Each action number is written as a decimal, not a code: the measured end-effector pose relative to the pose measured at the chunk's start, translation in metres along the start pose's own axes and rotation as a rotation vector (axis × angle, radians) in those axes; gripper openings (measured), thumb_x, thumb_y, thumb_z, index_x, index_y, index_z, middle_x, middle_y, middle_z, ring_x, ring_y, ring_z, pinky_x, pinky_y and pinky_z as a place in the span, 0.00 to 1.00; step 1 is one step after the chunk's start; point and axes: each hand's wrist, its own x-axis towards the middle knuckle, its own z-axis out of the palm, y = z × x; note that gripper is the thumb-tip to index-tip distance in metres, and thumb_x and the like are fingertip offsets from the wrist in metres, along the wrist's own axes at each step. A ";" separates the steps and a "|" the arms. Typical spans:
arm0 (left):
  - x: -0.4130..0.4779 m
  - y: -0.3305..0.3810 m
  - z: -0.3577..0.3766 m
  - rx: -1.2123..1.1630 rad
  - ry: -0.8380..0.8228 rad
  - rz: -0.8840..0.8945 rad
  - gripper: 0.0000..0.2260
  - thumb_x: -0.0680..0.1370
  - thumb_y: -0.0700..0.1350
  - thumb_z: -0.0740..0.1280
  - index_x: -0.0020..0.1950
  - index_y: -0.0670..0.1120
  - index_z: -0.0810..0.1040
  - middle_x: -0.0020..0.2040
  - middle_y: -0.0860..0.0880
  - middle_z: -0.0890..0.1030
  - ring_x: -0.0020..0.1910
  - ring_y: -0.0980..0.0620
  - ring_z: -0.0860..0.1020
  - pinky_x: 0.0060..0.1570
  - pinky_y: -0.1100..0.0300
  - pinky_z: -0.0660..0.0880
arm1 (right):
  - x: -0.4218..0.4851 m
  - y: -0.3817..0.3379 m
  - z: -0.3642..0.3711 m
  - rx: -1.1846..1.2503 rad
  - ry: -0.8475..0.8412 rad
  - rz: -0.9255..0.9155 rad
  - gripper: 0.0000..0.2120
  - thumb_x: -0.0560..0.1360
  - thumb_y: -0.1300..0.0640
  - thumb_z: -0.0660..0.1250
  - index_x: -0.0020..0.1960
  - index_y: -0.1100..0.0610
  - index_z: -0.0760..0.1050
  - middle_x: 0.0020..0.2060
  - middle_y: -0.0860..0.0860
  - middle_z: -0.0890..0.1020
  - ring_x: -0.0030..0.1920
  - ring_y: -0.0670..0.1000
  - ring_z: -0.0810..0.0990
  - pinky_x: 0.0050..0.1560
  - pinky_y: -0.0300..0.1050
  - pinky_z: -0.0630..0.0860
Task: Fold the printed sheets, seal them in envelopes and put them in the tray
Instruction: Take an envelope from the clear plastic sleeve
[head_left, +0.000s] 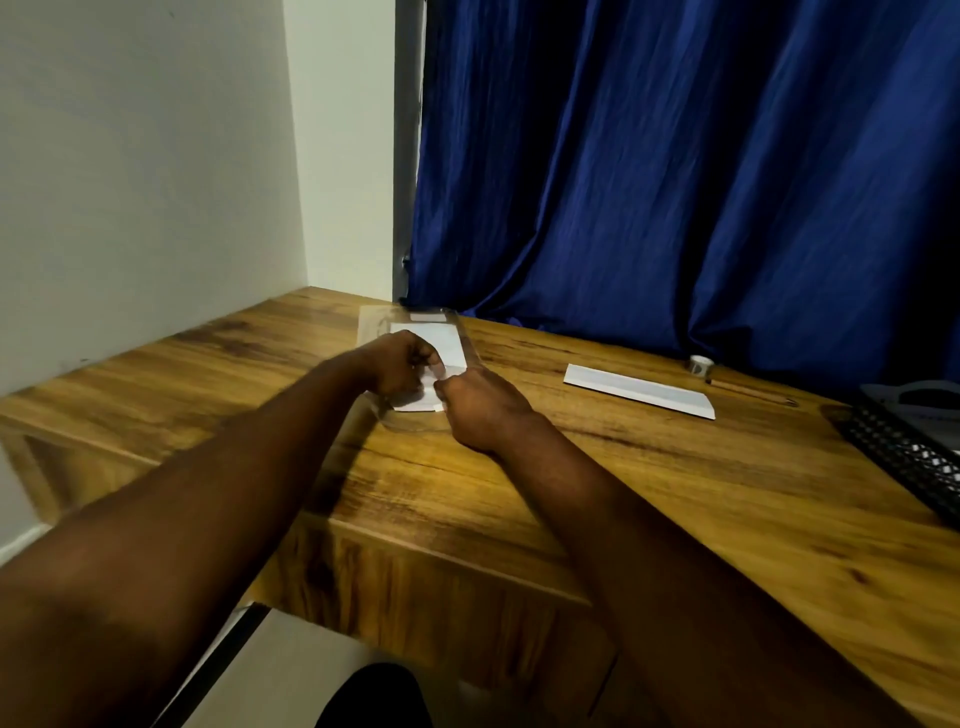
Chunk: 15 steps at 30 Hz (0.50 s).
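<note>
A clear plastic sleeve (410, 317) lies at the desk's far left, with white envelopes (444, 340) inside it. Both my hands meet over its near end. My left hand (397, 366) has its fingers curled on the white envelopes. My right hand (478, 405) pinches the near edge of the same white stack. A single long white envelope (639, 389) lies flat to the right. A black mesh tray (904, 447) stands at the right edge, with a white and grey object in it. No printed sheets are in view.
A small roll of tape (700, 364) stands behind the long envelope near the blue curtain (675, 182). A pencil (753, 392) lies beside it. The wooden desk (519, 493) meets a white wall (156, 182) on the left.
</note>
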 end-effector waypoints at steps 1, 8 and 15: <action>-0.002 0.000 0.002 -0.011 0.021 -0.001 0.18 0.73 0.32 0.74 0.57 0.51 0.86 0.53 0.48 0.86 0.54 0.46 0.83 0.55 0.54 0.79 | -0.002 0.001 -0.001 -0.013 0.004 -0.010 0.21 0.83 0.60 0.62 0.75 0.53 0.75 0.62 0.59 0.80 0.62 0.59 0.78 0.55 0.49 0.76; -0.008 0.001 0.008 -0.054 0.128 -0.020 0.16 0.73 0.33 0.73 0.51 0.53 0.84 0.49 0.52 0.86 0.51 0.50 0.82 0.49 0.58 0.79 | -0.012 0.002 -0.007 -0.106 0.134 -0.124 0.18 0.82 0.62 0.66 0.68 0.49 0.81 0.60 0.55 0.81 0.62 0.56 0.76 0.64 0.52 0.71; -0.005 -0.002 0.008 -0.003 0.136 -0.002 0.16 0.75 0.32 0.71 0.57 0.48 0.87 0.48 0.53 0.85 0.49 0.53 0.81 0.48 0.64 0.73 | -0.020 0.007 -0.009 -0.128 0.302 -0.214 0.14 0.78 0.55 0.70 0.62 0.48 0.84 0.55 0.49 0.86 0.60 0.52 0.76 0.61 0.55 0.65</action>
